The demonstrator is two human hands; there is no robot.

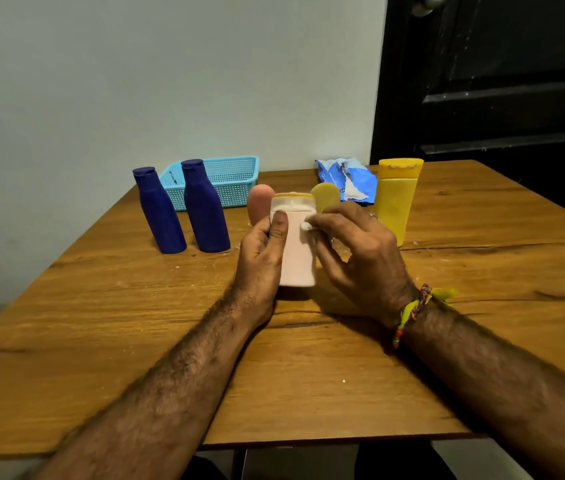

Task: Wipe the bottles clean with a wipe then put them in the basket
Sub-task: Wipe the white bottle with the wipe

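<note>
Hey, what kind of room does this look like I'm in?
Probably a room in a home, not a workshop or shop. A wooden table stands against a plain painted wall, beside a dark panelled door, with toiletry-style bottles such as the two blue bottles and a small plastic basket.

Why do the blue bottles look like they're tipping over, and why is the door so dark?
Head view: the wide lens bends things near the edges, so the blue bottles seem to lean; light falls on the table, while the door sits in shadow.
</note>
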